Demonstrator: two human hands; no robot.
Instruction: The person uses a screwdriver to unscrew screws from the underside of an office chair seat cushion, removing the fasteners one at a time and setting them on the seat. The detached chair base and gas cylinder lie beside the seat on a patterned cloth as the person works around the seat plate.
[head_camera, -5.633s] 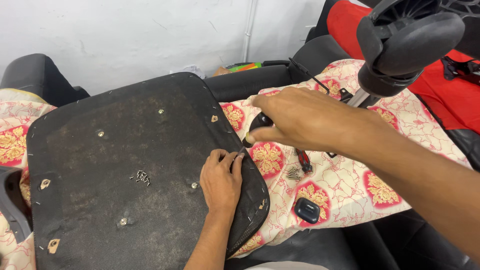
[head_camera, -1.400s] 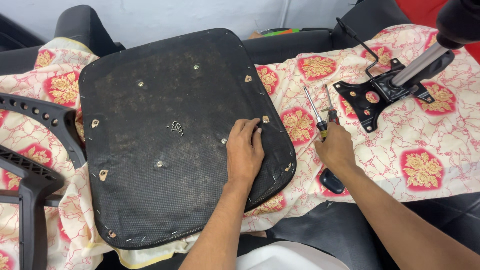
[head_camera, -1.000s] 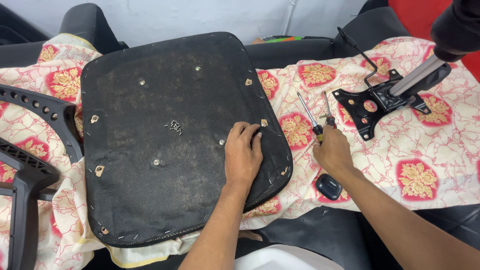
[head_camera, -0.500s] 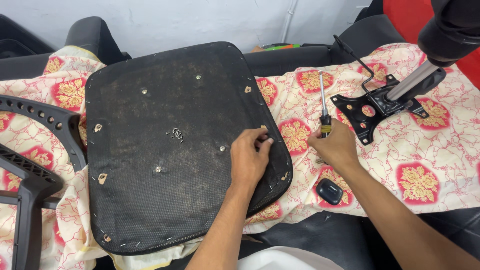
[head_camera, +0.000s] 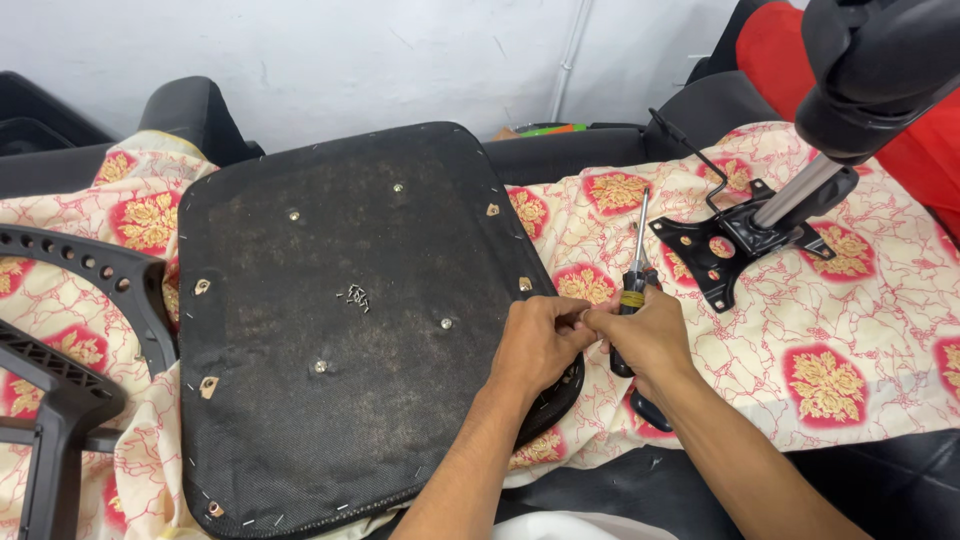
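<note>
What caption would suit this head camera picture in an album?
Two hands, left hand and right hand, meet beside an upturned black seat base, the right gripping a screwdriver.

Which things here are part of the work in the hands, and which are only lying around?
In the work:
- left hand and right hand, fingertips meeting
- screwdriver in the right hand
- black seat base, upside down under the left hand

Lying about:
- chair mechanism plate with its gas cylinder
- black plastic frame at the left
- patterned cloth
- small dark object, half hidden under the right wrist
</note>
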